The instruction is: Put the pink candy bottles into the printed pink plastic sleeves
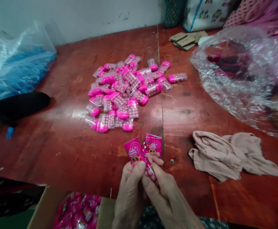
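While both pinch pink labels w/ vial, left hand & right hand touch.

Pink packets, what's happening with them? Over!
Left hand and right hand both grip the pink packets. Capsule pile beyond, apart. Nothing between.

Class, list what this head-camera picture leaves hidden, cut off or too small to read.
- Candy tube: mostly covered by the left hand and right hand.
- Pink label: print too small to read.
- Cardboard box: cut off by the bottom edge.
- Clear plastic bag: contents blurred by crinkled film, cut off at right.
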The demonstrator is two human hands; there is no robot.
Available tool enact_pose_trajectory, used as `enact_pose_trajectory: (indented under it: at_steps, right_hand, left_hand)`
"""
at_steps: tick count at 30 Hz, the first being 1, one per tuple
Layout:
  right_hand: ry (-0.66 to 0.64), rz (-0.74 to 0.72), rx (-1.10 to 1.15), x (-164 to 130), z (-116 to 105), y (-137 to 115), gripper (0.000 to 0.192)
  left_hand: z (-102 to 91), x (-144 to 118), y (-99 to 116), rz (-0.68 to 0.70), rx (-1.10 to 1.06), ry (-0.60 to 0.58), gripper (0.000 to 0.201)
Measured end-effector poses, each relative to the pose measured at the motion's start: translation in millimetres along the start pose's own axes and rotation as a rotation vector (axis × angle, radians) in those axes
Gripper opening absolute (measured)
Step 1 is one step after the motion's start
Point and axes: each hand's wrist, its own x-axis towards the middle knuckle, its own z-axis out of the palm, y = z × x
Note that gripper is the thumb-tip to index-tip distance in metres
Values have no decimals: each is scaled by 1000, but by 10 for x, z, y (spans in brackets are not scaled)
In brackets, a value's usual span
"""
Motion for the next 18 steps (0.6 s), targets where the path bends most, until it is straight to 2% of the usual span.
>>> enact_pose_trajectory:
  at_steps: [3, 7, 9, 12, 15, 18]
  right_hand:
    - [-140, 70, 79, 110, -106, -63, 39]
    - [-274, 35, 130, 214, -200, -144, 36]
    - [-264, 40, 113, 216, -211, -150, 35]
    - [-214, 72, 61, 169, -181, -80, 34]
    - [-149, 75, 12, 113, -122, 53, 40]
    - [-106, 63, 11, 91, -84, 147, 48]
  left_hand:
    - [-57, 60, 53, 47, -50, 5, 28]
    - [-90, 143, 156, 152, 18, 131, 23]
    - [-72, 174, 168, 239, 52, 204, 14]
    - [-20, 214, 138, 355, 28, 315, 15]
    - [23, 249, 116, 340, -10, 373, 20]
    - [35, 273, 129, 305, -26, 357, 24]
